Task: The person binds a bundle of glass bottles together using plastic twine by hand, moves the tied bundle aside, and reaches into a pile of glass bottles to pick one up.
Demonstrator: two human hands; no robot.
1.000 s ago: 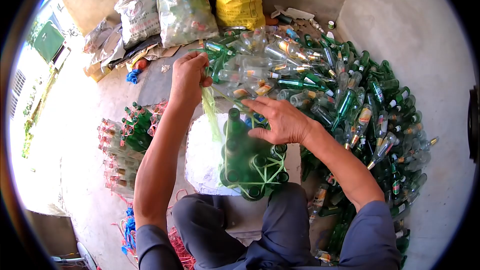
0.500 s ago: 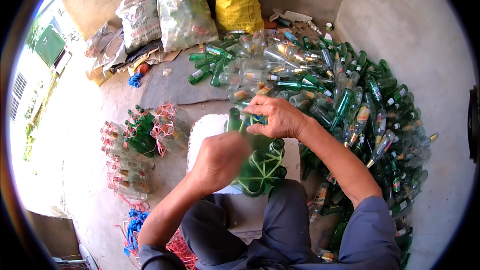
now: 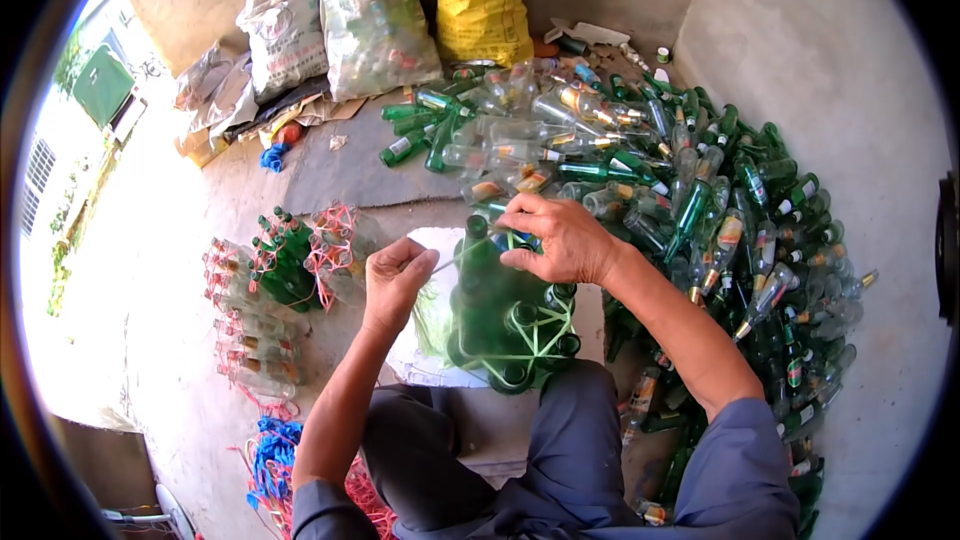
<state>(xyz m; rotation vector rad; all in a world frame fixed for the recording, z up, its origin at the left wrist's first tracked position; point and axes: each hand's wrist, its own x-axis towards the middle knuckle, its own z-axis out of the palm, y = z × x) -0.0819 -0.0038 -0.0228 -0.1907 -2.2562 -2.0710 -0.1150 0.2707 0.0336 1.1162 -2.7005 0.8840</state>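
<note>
A bundle of green glass bottles (image 3: 492,312) stands upright before my knees, with light green string (image 3: 535,340) looped round several of its necks. My left hand (image 3: 395,282) is closed in a pinch, left of the bundle, on one end of a pale string (image 3: 460,254). That string runs taut toward my right hand (image 3: 565,240). My right hand is closed over the far side of the bundle, thumb and forefinger on the string beside the bottle necks. Under the bundle is a white block (image 3: 415,355).
Loose bottles (image 3: 690,200) lie heaped at the right and back. Tied bottle bundles (image 3: 285,265) stand at the left, with red and blue string (image 3: 270,455) below them. A yellow sack (image 3: 482,5) and a clear bag of bottles (image 3: 375,25) lean on the wall.
My left hand has moved from over the bundle out to the left, drawing the string taut. My right hand stays almost in place.
</note>
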